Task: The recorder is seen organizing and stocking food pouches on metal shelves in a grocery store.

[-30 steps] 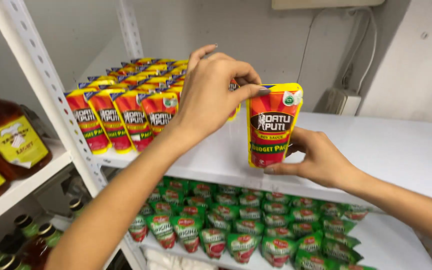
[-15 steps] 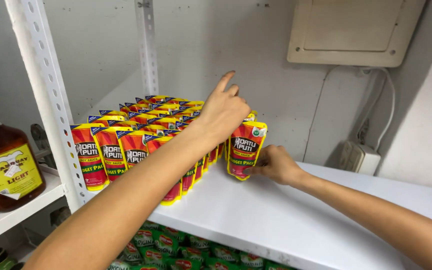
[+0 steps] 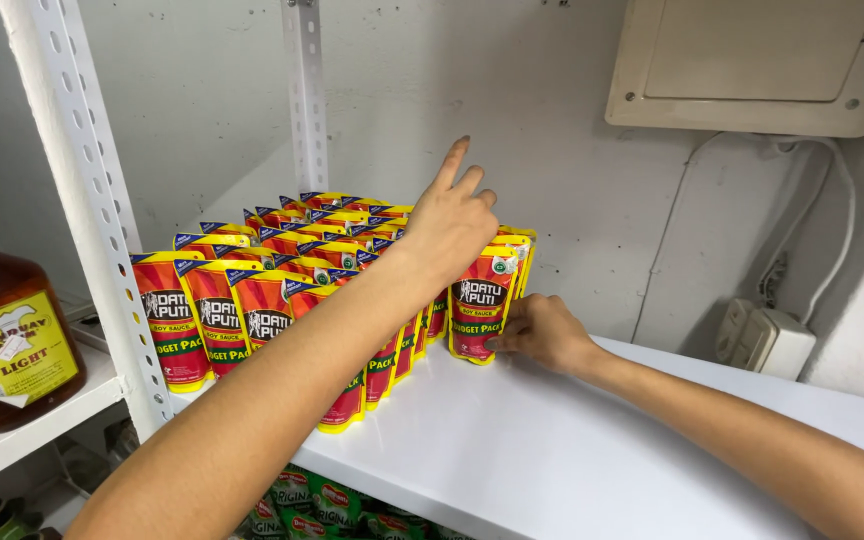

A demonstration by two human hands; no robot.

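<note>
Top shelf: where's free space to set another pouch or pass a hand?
Bare white shelf right of the end pouch, out toward the wall socket. Crowded on the left: pouch rows packed to the upright, left hand above them, right hand on the end pouch.

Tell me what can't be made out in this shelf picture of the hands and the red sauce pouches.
- Head view: the left hand covers the top of the end pouch, so its grip there is hidden.
- The right hand has its fingers at that pouch's lower edge; how firmly they hold is unclear.
- The left forearm hides several front pouches.
- The green packets below are cut off by the shelf and the picture's edge.
</note>
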